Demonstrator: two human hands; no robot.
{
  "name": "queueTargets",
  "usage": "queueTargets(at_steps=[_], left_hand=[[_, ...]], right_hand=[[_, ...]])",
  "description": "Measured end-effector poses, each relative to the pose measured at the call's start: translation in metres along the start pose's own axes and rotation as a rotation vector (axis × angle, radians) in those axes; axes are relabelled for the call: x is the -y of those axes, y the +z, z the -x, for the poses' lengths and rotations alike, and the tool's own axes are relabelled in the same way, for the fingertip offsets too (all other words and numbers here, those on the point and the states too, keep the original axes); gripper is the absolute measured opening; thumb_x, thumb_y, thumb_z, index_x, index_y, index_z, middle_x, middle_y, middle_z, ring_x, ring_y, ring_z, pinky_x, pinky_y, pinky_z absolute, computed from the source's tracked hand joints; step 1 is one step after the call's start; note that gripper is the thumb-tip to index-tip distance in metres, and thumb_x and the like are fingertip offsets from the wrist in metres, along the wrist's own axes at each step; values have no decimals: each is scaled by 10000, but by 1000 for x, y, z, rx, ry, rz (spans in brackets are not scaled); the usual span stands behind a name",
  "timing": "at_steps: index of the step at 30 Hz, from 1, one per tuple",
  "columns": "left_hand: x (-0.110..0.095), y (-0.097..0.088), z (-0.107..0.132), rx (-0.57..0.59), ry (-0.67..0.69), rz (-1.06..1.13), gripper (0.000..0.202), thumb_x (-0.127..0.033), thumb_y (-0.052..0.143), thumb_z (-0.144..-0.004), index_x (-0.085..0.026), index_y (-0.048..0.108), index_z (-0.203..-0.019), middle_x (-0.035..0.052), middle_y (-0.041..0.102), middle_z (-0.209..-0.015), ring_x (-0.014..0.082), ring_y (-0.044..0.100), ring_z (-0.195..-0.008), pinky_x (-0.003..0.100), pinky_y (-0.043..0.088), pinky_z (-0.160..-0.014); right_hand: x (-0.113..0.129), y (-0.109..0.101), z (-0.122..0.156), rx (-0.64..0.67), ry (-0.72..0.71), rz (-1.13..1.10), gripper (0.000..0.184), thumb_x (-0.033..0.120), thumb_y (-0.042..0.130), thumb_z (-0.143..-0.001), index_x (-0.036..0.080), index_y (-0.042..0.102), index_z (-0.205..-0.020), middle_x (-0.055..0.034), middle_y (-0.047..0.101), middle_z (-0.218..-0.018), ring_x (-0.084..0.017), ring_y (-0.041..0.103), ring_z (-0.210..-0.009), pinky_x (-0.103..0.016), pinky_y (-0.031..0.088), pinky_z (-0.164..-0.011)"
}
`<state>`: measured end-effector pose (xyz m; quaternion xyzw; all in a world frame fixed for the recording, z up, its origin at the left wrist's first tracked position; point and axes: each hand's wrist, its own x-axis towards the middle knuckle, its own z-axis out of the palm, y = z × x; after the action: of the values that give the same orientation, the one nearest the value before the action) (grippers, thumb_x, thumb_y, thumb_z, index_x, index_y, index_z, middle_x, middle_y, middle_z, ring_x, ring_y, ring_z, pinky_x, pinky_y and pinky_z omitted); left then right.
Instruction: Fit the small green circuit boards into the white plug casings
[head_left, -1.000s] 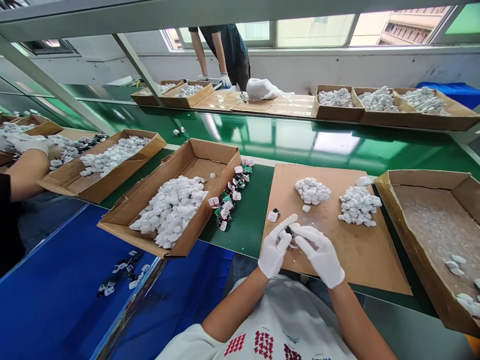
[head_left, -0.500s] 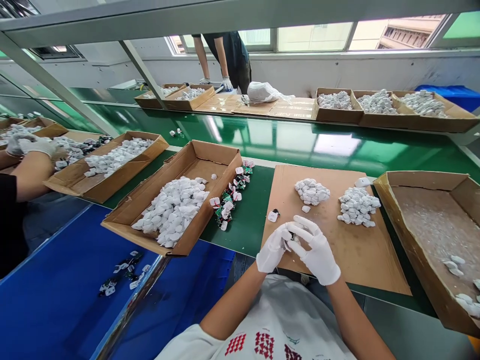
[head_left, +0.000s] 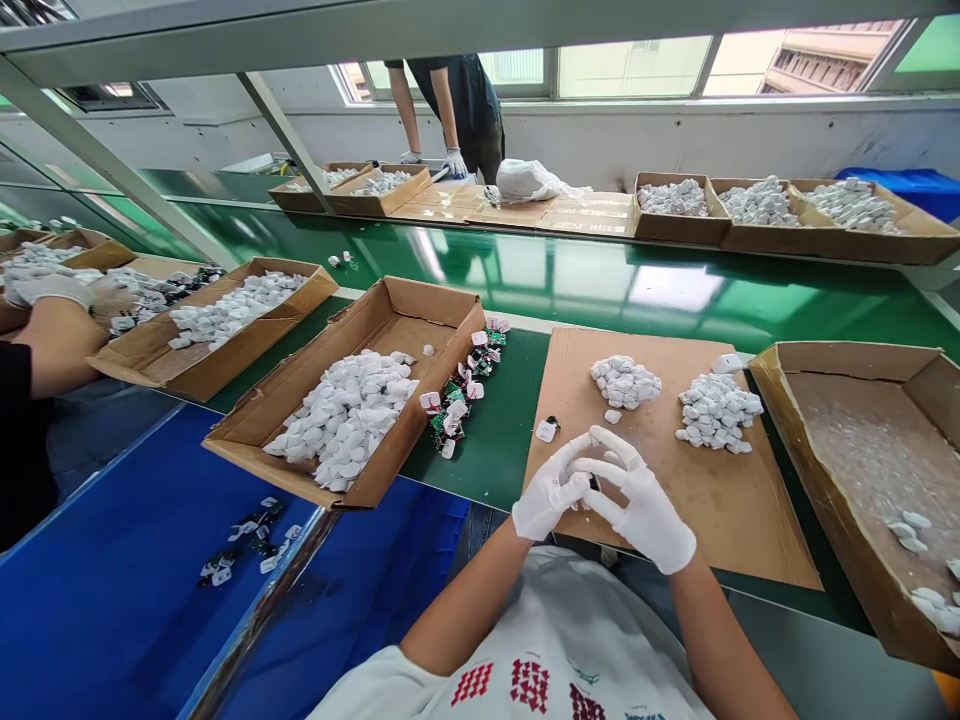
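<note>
At bottom centre, the shirt (head_left: pixel 570 620) bears red printed shapes; its small lettering is unreadable. Above, the left hand (head_left: pixel 551 492) seems pinched on a dark part (head_left: pixel 595 482) right of lower centre, perhaps steadying it; the right hand (head_left: pixel 646 510) arches around it, but I cannot tell whether it clamps. Beyond, right of centre, two white piles (head_left: pixel 718 411) sit on a cardboard sheet (head_left: pixel 739 520), probably for easy reach

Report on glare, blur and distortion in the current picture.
Head view: bright reflections glare on the green surface; head view: the left hand and right hand look fairly sharp, while a co-worker's gloved hand at far left looks smeared; head view, edges: the cardboard box on the right seems stretched, probably by a wide lens.
</note>
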<state>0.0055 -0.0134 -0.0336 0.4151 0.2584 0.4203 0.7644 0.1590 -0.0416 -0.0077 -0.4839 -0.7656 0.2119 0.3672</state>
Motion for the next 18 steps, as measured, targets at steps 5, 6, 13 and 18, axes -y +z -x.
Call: queueTargets(at_steps=[5, 6, 13, 18], left_hand=[[2, 2, -4, -25, -36, 268, 679, -568, 717, -664, -157, 606, -1193, 117, 671, -990, 197, 625, -818, 339, 482, -787], [3, 3, -4, -25, -73, 277, 623, -551, 729, -663, -141, 640, -1124, 126, 676, -984, 215, 634, -836, 367, 483, -809], [19, 22, 2, -79, -171, 551, 472, -553, 694, -704, -139, 686, -931, 79, 692, -875, 216, 645, -860, 349, 472, -835], [9, 35, 11, -174, -73, 504, 398, -463, 767, -657, -146, 710, -890, 86, 701, -925, 232, 632, -921, 351, 464, -857]], right_hand=[[-2, -3, 6, -239, 13, -184, 341, 185, 600, -840, 292, 565, -1162, -50, 640, -1146, -214, 583, -1117, -427, 492, -969], [-3, 1, 7, -284, 32, -226, 337, 174, 594, -841, 285, 564, -1158, -56, 636, -1154, -211, 595, -1100, -421, 503, -954], [-2, 31, 7, -460, -37, -264, 343, 104, 625, -795, 276, 590, -1090, -55, 627, -1189, -207, 571, -1155, -402, 513, -951], [0, 34, 7, -476, -84, -215, 359, 78, 618, -785, 278, 583, -1080, -52, 630, -1188, -220, 539, -1203, -433, 497, -972]])
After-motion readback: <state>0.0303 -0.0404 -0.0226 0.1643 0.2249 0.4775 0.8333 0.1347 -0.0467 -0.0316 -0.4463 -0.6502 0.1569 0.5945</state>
